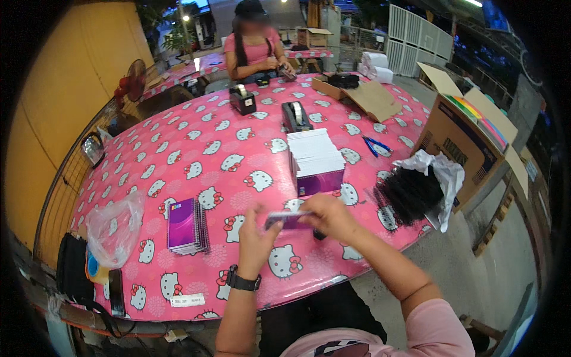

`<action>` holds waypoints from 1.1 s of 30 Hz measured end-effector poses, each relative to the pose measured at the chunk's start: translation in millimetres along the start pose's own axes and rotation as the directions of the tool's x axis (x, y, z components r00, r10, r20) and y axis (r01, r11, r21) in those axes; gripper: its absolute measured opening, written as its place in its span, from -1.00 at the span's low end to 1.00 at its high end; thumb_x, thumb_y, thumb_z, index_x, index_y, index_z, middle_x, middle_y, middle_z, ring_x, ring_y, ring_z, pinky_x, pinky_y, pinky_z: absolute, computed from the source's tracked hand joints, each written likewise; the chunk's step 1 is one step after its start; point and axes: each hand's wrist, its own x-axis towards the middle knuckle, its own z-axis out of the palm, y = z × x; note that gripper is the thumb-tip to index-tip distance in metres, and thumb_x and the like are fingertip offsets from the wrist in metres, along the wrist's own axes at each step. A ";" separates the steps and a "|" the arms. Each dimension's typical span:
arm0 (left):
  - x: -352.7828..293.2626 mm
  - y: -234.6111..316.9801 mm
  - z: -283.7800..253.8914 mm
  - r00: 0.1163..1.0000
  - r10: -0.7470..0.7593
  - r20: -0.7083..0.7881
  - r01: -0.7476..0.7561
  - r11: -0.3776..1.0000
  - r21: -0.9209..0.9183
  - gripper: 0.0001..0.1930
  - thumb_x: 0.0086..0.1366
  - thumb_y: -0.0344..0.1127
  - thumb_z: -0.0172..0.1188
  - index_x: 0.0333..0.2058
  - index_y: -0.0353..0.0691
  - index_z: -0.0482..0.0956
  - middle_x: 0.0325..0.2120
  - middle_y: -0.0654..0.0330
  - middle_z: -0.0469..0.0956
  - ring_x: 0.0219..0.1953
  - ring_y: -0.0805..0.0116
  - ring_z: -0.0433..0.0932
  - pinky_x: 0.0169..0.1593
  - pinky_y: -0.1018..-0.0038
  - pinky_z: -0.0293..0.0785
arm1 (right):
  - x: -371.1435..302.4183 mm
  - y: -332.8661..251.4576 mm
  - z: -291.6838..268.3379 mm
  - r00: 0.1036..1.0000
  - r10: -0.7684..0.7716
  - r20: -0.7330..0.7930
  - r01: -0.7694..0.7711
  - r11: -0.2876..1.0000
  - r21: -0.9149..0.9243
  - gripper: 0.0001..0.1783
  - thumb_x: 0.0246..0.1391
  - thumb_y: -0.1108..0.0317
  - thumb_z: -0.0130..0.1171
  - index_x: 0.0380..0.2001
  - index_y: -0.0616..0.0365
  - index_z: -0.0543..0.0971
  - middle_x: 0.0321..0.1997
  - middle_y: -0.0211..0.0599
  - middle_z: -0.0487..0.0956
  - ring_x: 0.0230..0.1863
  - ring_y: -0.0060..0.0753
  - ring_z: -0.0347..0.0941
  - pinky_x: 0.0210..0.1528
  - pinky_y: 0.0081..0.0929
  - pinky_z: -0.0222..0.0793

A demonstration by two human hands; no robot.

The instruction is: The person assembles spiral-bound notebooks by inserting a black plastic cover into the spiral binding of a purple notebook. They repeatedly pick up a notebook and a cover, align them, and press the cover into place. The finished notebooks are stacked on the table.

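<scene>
Near the table's front edge I hold a small purple notebook (pixel 290 220) nearly edge-on. My left hand (pixel 257 237) grips its left end with the thumb on the near side. My right hand (pixel 328 218) is closed on the right end; its fingers are partly hidden. Part of a small black object (pixel 320 234) shows under my right hand, too covered to name. Just beyond stands a tall stack of white-paged pads (pixel 315 156) with purple covers. To the left lies a stack of purple spiral-bound notebooks (pixel 185 225).
Black spiral coils (pixel 410 193) lie on white wrapping at right, beside a large open carton (pixel 461 143). Blue-handled pliers (pixel 376 146) and two tape dispensers (pixel 242 99) sit farther back. A plastic bag (pixel 116 229) and phone (pixel 116 291) lie left. Another person (pixel 256 50) works across the table.
</scene>
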 end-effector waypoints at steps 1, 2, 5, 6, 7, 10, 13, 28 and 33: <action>-1.8 -18.8 -0.3 0.947 -0.214 0.239 0.234 0.971 -0.056 -0.64 0.10 -0.45 0.20 -0.09 -0.35 0.44 -0.19 0.12 0.51 -0.19 0.43 0.46 -0.08 0.47 0.39 | -6.1 -8.8 6.1 1.000 -0.001 0.026 -0.001 0.999 0.048 -0.72 -0.18 0.46 0.33 -0.32 0.18 0.53 -0.37 -0.22 0.54 -0.28 -0.20 0.47 -0.25 -0.37 0.40; -7.2 -25.2 -2.0 0.957 -0.194 0.217 0.221 0.969 -0.110 -0.66 0.13 -0.46 0.18 -0.09 -0.35 0.43 -0.22 0.15 0.52 -0.22 0.47 0.46 -0.10 0.51 0.39 | -14.2 -2.3 11.0 0.999 0.013 0.047 -0.015 0.998 0.055 -0.62 -0.21 0.36 0.37 -0.24 0.14 0.53 -0.20 -0.16 0.51 -0.10 -0.13 0.41 -0.12 -0.33 0.37; -33.0 -47.6 -16.0 0.976 -0.176 0.126 0.209 0.920 -0.331 -0.74 0.20 -0.49 0.13 -0.11 -0.35 0.43 -0.27 0.24 0.52 -0.27 0.54 0.46 -0.13 0.57 0.39 | -47.0 3.1 25.1 0.968 0.224 -0.112 -0.248 0.919 -0.305 -0.52 -0.27 0.34 0.38 -0.17 0.10 0.51 0.01 -0.10 0.40 0.07 -0.01 0.27 0.01 -0.31 0.31; -39.8 -54.6 -21.5 0.978 -0.187 0.095 0.210 0.870 -0.446 -0.76 0.21 -0.51 0.12 -0.12 -0.34 0.43 -0.26 0.26 0.51 -0.25 0.54 0.46 -0.12 0.57 0.39 | -60.2 15.6 28.4 0.949 0.314 -0.020 -0.305 0.903 -0.303 -0.40 -0.30 0.32 0.36 -0.06 0.06 0.47 0.13 -0.08 0.29 0.13 0.04 0.18 0.06 -0.18 0.26; -46.7 -60.0 -27.2 0.976 -0.209 0.059 0.206 0.809 -0.551 -0.78 0.23 -0.52 0.11 -0.13 -0.33 0.43 -0.26 0.27 0.50 -0.23 0.54 0.45 -0.11 0.57 0.38 | -67.1 27.9 31.0 0.938 0.345 -0.035 -0.342 0.907 -0.246 -0.41 -0.29 0.31 0.34 -0.05 0.05 0.48 0.13 -0.09 0.30 0.12 0.03 0.19 0.07 -0.12 0.22; -50.8 -57.8 -21.3 0.987 -0.161 0.020 0.146 0.826 -0.544 -0.82 0.24 -0.52 0.09 -0.17 -0.30 0.42 -0.28 0.28 0.48 -0.21 0.53 0.42 -0.08 0.55 0.35 | -86.6 53.7 24.2 0.904 0.418 -0.093 -0.427 0.891 -0.155 -0.41 -0.28 0.30 0.28 -0.03 0.05 0.47 0.11 -0.12 0.34 0.11 0.00 0.21 0.10 -0.01 0.16; -41.8 -58.0 0.3 0.985 -0.144 0.092 0.171 0.825 -0.539 -0.84 0.25 -0.52 0.05 -0.18 -0.28 0.41 -0.31 0.29 0.47 -0.22 0.54 0.41 -0.08 0.56 0.33 | -85.6 52.1 6.2 0.922 0.333 -0.196 -0.375 0.894 -0.245 -0.42 -0.27 0.37 0.25 -0.03 0.11 0.48 0.08 -0.14 0.37 0.08 -0.02 0.23 0.09 -0.10 0.18; -35.7 -41.1 42.7 0.980 -0.177 -0.088 0.130 0.914 -0.384 -0.55 0.04 -0.52 0.15 -0.05 -0.28 0.31 -0.29 0.22 0.45 -0.21 0.40 0.42 -0.05 0.49 0.31 | -45.8 -6.7 67.9 0.793 0.550 -0.261 -0.260 0.693 0.672 -0.87 0.08 0.44 0.10 -0.27 0.20 0.47 -0.33 -0.50 0.43 -0.26 -0.67 0.30 -0.17 -0.66 0.23; -29.7 12.4 44.4 0.824 0.566 0.012 -0.446 0.636 0.630 -0.46 -0.01 -0.52 0.16 0.04 -0.33 0.34 -0.11 0.05 0.45 -0.07 0.11 0.43 0.03 0.32 0.29 | -46.3 5.8 67.1 0.813 0.540 -0.218 -0.271 0.682 0.680 -0.84 0.08 0.50 0.04 -0.23 0.22 0.46 -0.31 -0.40 0.49 -0.24 -0.62 0.38 -0.17 -0.64 0.29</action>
